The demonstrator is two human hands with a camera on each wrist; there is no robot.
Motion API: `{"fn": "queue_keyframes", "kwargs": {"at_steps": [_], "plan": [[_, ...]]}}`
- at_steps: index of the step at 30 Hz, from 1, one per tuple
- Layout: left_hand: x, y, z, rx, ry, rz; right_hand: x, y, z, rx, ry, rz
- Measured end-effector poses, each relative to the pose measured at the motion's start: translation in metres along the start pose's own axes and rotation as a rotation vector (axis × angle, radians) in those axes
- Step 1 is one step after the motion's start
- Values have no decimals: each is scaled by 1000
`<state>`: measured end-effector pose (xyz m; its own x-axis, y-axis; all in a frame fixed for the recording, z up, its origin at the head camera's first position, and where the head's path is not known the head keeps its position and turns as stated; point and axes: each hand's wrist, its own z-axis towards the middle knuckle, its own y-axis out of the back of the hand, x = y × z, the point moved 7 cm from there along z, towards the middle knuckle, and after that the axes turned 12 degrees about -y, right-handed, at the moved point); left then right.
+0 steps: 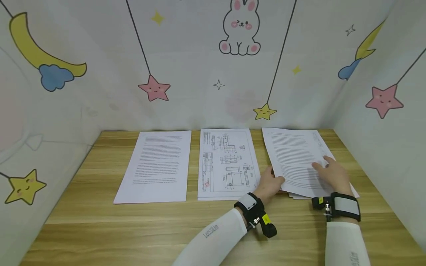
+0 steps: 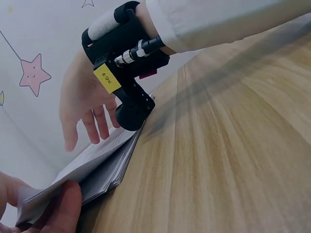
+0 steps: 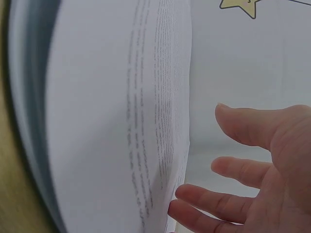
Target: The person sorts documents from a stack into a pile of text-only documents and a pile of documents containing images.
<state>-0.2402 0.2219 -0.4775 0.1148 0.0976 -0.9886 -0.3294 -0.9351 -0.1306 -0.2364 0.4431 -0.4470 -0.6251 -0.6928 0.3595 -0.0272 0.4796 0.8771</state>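
Observation:
On the right of the table lies a stack of papers, its upper sheet (image 1: 287,153) printed with lines of text. My left hand (image 1: 269,184) pinches this sheet at its near left corner, thumb above and fingers beneath. In the left wrist view the sheet's edge is lifted and bowed over the lower sheets (image 2: 114,177). My right hand (image 1: 334,177) is over the right side of the stack, fingers spread and loosely bent. In the right wrist view the fingertips (image 3: 182,208) are close to the paper; whether they touch it I cannot tell.
A sheet with a technical drawing (image 1: 229,166) lies in the middle, just left of my left hand. Farther left is a page of printed text (image 1: 158,166). All rest on a wooden table (image 1: 116,229), with a patterned white curtain (image 1: 199,55) behind and at the sides.

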Motion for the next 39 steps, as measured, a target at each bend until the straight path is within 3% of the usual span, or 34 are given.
{"fn": "queue_keyframes", "kwargs": {"at_steps": [3,8,12,18,24,31,39], "plan": [[1,-2,1,15,-5,-44,1,-3,0,-7,2,8],[3,0,2,29,-22,-7,4,-5,1,-16,20,3],[6,2,2,24,13,-22,5,-5,2,4,20,0],[-1,5,0,-32,59,-3,6,-5,1,47,-8,27],[-6,5,-1,-58,63,-6,7,-4,0,59,-15,20],[-17,12,-6,4,5,-66,10,0,-1,73,33,5],[-42,35,-8,98,-112,-66,22,-2,-4,80,56,77]]}}
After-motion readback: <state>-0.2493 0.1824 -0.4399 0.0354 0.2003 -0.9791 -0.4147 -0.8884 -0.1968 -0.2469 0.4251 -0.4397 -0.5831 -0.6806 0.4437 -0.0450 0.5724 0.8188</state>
